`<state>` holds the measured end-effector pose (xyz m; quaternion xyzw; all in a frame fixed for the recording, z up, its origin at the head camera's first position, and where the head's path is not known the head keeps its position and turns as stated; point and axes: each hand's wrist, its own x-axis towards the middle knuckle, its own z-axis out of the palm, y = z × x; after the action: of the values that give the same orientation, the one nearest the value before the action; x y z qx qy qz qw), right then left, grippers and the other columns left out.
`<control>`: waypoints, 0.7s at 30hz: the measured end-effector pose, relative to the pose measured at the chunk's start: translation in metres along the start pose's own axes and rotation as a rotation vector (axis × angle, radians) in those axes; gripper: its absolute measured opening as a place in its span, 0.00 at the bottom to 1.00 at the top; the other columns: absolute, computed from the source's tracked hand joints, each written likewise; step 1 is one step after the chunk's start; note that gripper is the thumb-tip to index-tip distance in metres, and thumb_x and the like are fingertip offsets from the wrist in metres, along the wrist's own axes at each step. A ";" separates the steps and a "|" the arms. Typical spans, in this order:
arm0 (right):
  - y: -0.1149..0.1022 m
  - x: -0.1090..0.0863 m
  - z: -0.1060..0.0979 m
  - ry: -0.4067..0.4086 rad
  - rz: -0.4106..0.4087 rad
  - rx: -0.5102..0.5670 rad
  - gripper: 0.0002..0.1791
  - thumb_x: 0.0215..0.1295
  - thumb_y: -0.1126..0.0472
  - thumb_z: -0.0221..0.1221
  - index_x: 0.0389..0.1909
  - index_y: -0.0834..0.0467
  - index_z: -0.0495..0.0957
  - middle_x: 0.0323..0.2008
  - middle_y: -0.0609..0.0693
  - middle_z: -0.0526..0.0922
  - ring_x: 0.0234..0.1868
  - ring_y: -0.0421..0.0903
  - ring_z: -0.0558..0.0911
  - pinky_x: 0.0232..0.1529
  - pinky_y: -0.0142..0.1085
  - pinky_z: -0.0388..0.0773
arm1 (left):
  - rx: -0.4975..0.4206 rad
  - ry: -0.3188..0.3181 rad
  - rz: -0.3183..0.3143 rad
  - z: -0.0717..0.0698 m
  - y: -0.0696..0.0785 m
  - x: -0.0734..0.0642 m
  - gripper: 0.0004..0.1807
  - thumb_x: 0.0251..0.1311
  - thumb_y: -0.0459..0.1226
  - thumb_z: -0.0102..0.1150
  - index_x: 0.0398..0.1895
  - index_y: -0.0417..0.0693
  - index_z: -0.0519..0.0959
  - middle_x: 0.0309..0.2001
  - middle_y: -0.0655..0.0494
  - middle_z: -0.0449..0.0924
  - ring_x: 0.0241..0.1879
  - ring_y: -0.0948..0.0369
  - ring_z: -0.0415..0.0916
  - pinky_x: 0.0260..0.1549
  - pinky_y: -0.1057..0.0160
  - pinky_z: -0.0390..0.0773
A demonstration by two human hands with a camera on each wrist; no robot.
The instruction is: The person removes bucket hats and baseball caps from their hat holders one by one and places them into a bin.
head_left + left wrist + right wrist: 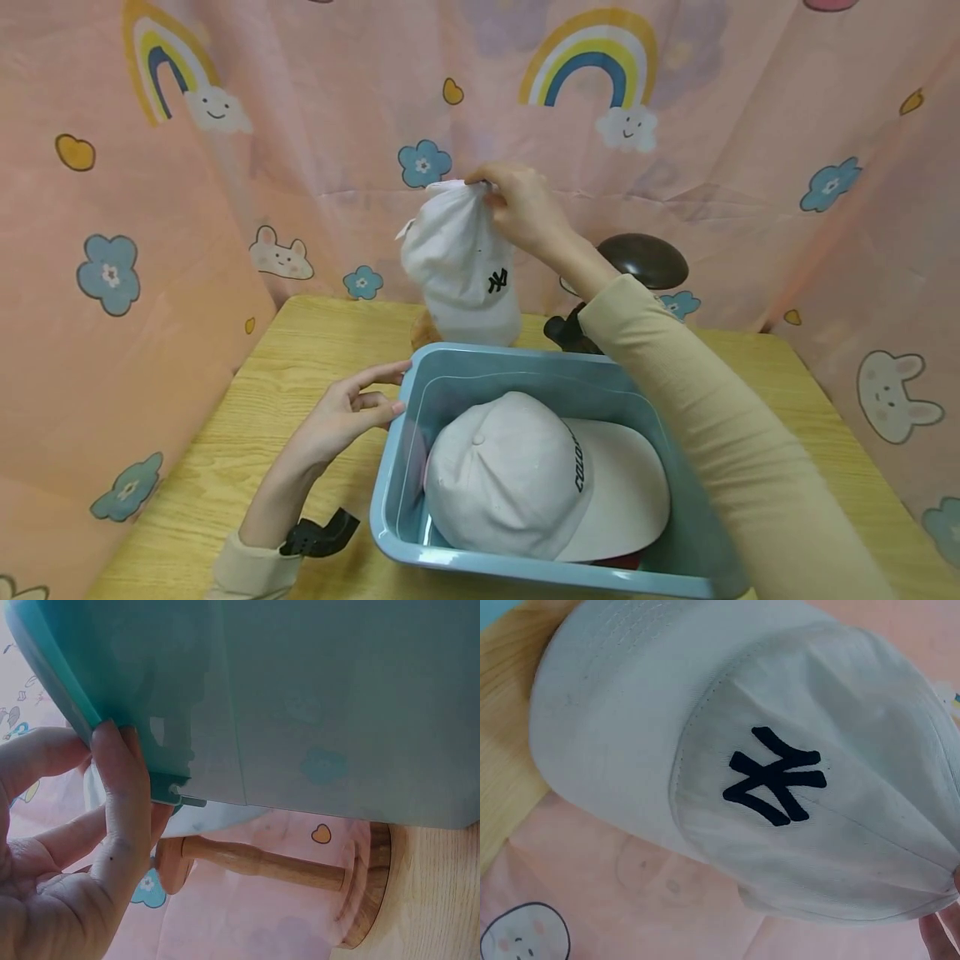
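My right hand (525, 208) pinches the crown of a white baseball cap (457, 250) with a black NY emblem. This cap hangs brim down behind the light-blue plastic tub (390, 500). The right wrist view shows the same cap (637, 727) close up, with fingertips (936, 937) at its crown. My left hand (345, 421) holds the tub's left rim between thumb and fingers; the left wrist view shows this hand (82, 847) at the tub wall (322, 697). Inside the tub lies another white cap (502, 475) with dark lettering, its brim to the right.
A turned wooden stand (270, 862) with a round base is behind the tub, mostly hidden by the hanging cap in the head view. A dark brown oval object (643, 260) shows beyond my right forearm. Something red (621, 561) peeks from under the cap in the tub.
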<state>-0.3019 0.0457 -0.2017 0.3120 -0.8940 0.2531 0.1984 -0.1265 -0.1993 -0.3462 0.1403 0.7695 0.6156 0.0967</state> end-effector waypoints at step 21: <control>-0.006 -0.014 -0.026 0.083 -0.069 -0.057 0.16 0.66 0.74 0.52 0.49 0.60 0.80 0.50 0.55 0.83 0.54 0.52 0.80 0.57 0.44 0.75 | 0.008 -0.011 0.026 0.001 -0.002 0.001 0.30 0.64 0.37 0.59 0.68 0.43 0.66 0.62 0.37 0.67 0.35 0.65 0.82 0.41 0.62 0.81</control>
<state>-0.2830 0.0628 -0.1865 0.3261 -0.8806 0.2331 0.2527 -0.1275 -0.1986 -0.3483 0.1542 0.7695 0.6129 0.0922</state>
